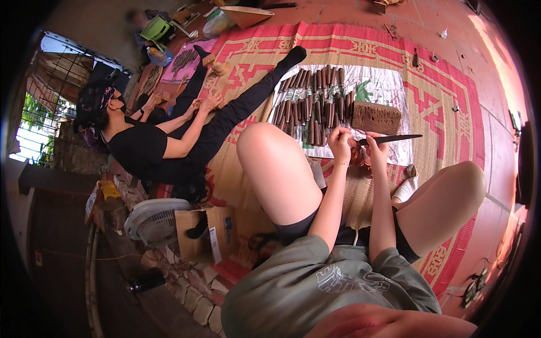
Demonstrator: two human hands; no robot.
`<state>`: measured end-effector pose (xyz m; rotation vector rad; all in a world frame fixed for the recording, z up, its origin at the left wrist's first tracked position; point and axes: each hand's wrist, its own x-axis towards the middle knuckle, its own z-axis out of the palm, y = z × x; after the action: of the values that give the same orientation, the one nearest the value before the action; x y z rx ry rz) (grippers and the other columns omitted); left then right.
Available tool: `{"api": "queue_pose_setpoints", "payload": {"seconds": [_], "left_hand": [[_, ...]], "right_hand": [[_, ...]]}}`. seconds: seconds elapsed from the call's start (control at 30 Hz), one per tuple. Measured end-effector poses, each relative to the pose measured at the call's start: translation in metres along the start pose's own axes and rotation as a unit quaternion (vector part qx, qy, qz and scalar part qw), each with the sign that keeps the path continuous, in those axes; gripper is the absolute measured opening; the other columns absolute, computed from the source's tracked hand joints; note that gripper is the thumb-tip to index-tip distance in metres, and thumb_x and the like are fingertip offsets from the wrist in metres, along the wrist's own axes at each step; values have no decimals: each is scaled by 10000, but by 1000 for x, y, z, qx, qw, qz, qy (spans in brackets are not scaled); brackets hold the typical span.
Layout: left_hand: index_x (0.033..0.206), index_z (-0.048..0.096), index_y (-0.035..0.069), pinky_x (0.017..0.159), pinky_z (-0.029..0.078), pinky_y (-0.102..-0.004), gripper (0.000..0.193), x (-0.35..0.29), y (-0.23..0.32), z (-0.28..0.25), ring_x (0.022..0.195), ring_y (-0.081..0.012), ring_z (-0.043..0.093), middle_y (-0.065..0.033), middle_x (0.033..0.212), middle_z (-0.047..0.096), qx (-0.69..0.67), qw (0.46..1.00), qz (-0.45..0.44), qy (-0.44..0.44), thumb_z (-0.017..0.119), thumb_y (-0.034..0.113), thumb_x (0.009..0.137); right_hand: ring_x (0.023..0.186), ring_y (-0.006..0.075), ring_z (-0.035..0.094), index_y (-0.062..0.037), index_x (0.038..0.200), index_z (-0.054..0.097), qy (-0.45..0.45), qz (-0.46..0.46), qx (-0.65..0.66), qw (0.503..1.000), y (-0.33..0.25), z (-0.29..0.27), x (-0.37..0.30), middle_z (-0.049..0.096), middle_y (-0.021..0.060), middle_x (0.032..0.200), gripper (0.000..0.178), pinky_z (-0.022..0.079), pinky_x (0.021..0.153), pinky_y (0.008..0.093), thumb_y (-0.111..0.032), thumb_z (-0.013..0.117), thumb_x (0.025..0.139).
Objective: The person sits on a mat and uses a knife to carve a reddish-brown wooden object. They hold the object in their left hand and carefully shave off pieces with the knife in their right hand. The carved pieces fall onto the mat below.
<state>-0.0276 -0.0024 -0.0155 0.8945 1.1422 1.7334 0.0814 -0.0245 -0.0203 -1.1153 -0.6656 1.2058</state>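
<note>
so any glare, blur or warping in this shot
Head view: sunlight glares on the reddish tiled floor at right; the barred opening at far left is washed out; lower left is dark; fisheye bows the red-and-tan woven mat; a distant person at upper left is blurred; left hand, right hand and long dark blade look reasonably clear.

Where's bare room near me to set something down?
Free: the upper right of the white sheet, beyond the brown block; and the mat right of the sheet, past the dark blade. Crowded: the sheet's left half, packed with brown handles.
</note>
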Motion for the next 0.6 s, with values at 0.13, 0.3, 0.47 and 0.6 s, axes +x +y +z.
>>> {"api": "queue_pose_setpoints", "payload": {"seconds": [0.13, 0.3, 0.47, 0.6], "left_hand": [[621, 511, 6, 527, 347, -207, 55, -4, 11, 3, 566, -66, 444, -6, 601, 520, -11, 1000, -27, -7, 498, 2, 674], [623, 517, 7, 532, 356, -207, 57, -2, 2, 0, 562, -70, 449, -10, 603, 527, 6, 1000, -4, 3, 498, 2, 677], [616, 527, 13, 506, 318, -192, 64, -4, 2, 5, 544, -54, 414, 2, 611, 522, -2, 1000, -2, 1, 499, -25, 658], [632, 528, 0, 530, 360, -216, 50, -4, 1, 5, 558, -80, 452, -17, 600, 529, 5, 1000, -6, -4, 508, 8, 677]], "right_hand": [[482, 16, 430, -20, 906, 615, -12, 17, -17, 1000, 6, -1, -1, 541, -28, 643, 120, 305, 420, 159, -72, 584, 802], [472, 14, 420, -25, 905, 611, 4, 12, -18, 1000, 4, -6, -1, 535, -33, 635, 112, 304, 412, 163, -66, 583, 805], [487, 27, 437, -23, 874, 599, -15, -3, -20, 1000, -4, 4, -4, 538, -25, 651, 78, 328, 419, 173, -61, 567, 813], [489, 30, 443, -19, 875, 598, 9, -75, -26, 997, 7, -7, 6, 546, -8, 665, 81, 334, 421, 170, -49, 560, 810]]}}
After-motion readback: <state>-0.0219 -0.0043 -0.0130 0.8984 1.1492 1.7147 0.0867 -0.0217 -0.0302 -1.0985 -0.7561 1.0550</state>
